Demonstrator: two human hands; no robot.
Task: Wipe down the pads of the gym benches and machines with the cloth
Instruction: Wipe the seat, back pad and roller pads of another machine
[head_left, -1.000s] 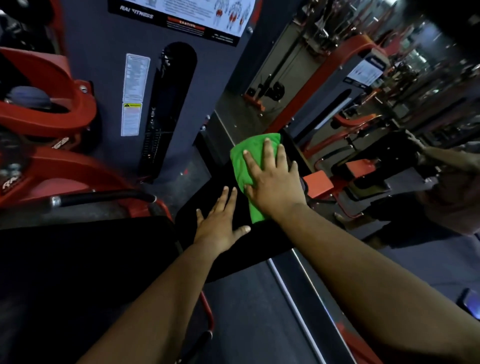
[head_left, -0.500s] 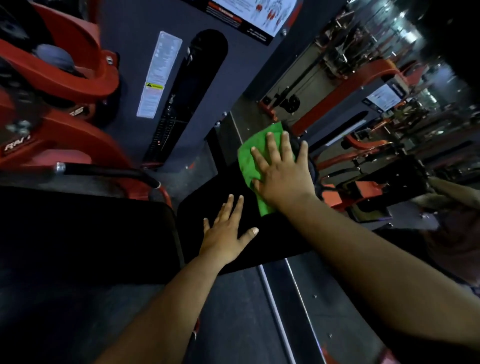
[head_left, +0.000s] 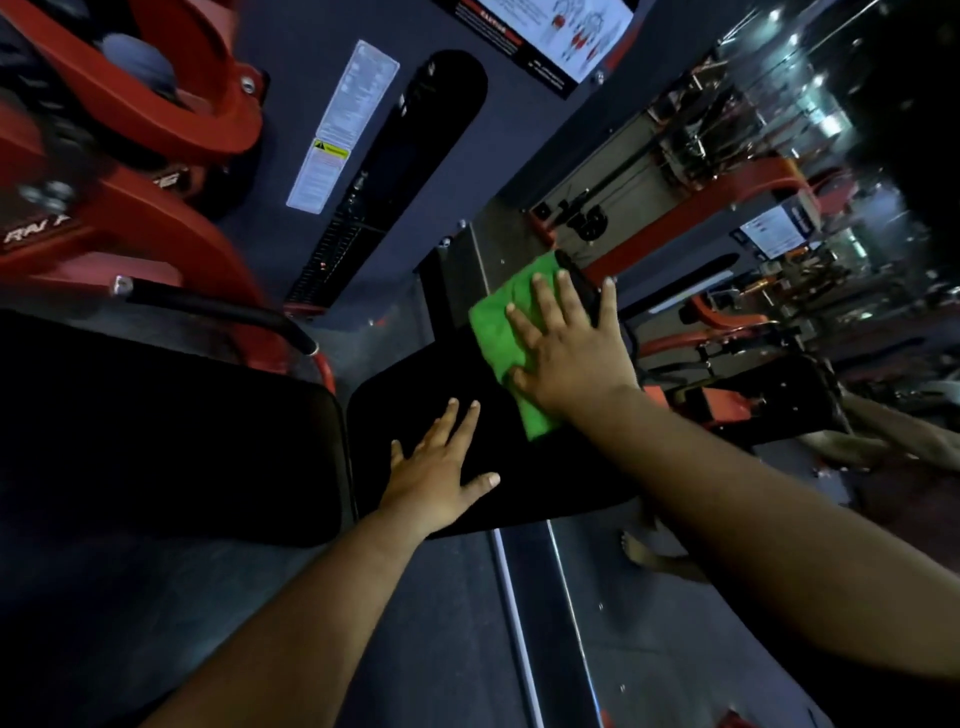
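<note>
Right hand (head_left: 569, 353) is flat w/ fingers spread, pressing the green cloth (head_left: 506, 332) onto the far end of the black seat pad (head_left: 415, 395). Cloth's folded into a rough rectangle, long axis running diagonal from near-right up toward the far corner, far tip hanging over the pad edge. Left hand (head_left: 434, 470) is also flat, fingers spread, resting on the pad nearer in, apart from the cloth. Bigger black pad (head_left: 166, 431) sits just beside it on the left. Part of the cloth is hidden under the palm. Red machine frame (head_left: 130, 218) is blurry, logo cut off, can't read the warning sticker (head_left: 337, 130).
</note>
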